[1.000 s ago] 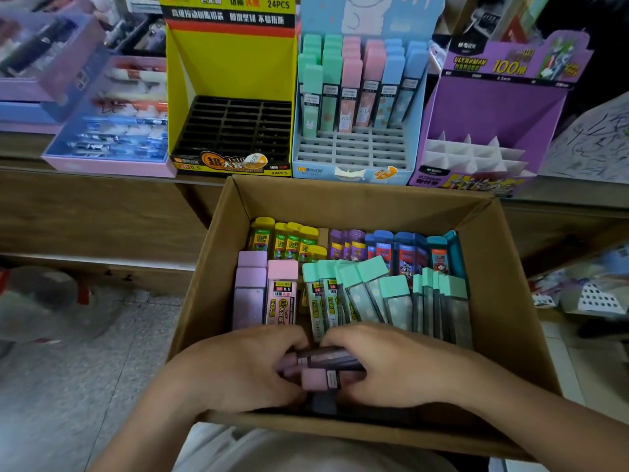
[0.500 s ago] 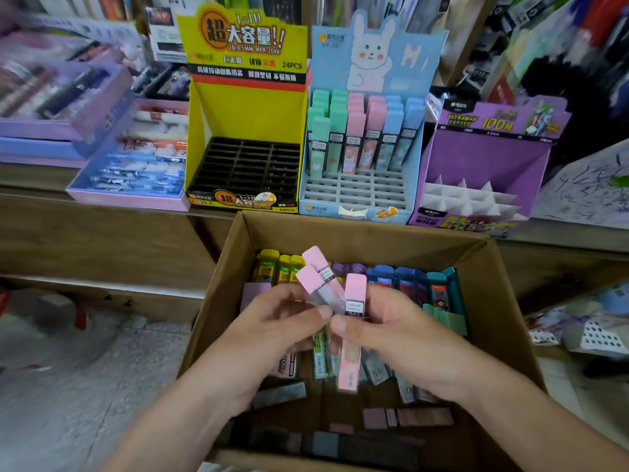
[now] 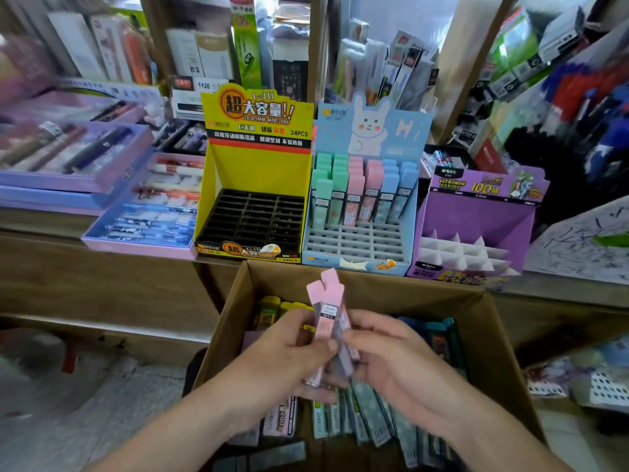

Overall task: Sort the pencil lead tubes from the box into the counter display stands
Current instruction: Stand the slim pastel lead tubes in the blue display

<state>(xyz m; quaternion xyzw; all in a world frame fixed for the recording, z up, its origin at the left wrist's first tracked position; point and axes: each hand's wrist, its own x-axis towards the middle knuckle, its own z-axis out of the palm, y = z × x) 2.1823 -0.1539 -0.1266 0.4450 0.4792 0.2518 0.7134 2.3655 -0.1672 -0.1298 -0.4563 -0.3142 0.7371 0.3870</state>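
Note:
Both hands hold a small bundle of pink-capped lead tubes (image 3: 327, 311) upright above the cardboard box (image 3: 490, 338). My left hand (image 3: 282, 356) grips the bundle from the left, thumb on its front. My right hand (image 3: 388, 352) pinches it from the right. In the box lie yellow, purple, blue, pink and green tubes. On the counter stand three displays: a yellow stand (image 3: 255, 172) with an empty black grid, a light blue rabbit stand (image 3: 360, 240) with green, pink and blue tubes in its back rows, and a purple stand (image 3: 476, 216) with empty white dividers.
Purple and blue trays of pens (image 3: 143, 212) lie on the counter to the left. Shelves of packaged stationery rise behind the displays. A scribbled paper sheet (image 3: 585, 240) lies at the right. Tiled floor shows at the lower left.
The hands lifted the pink tubes out of the box's near end and gathered them into one upright bundle. The view tilted upward, showing more of the shelves.

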